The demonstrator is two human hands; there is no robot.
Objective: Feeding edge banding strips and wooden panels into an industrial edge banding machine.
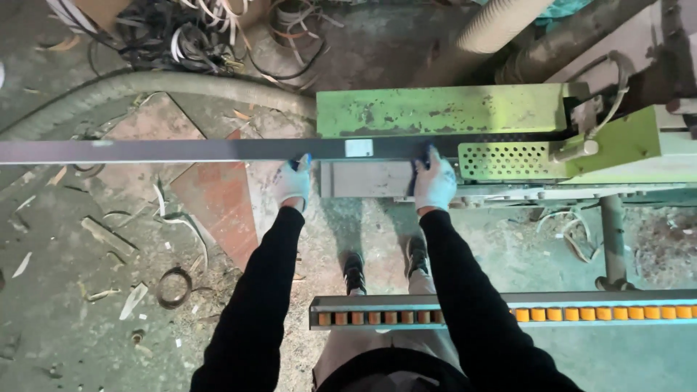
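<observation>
Both gloved hands, left hand and right hand, grip closed on the long grey panel, steadying it level beside the green machine.

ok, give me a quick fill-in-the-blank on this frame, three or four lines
Both hands, left hand and right hand, wear white ____.
They grip a long grey panel leading into a ____ machine.
The roller rail behind the person carries ____ rollers.
Both sleeves are ____.

Missing words: gloves; green; orange; black
</observation>
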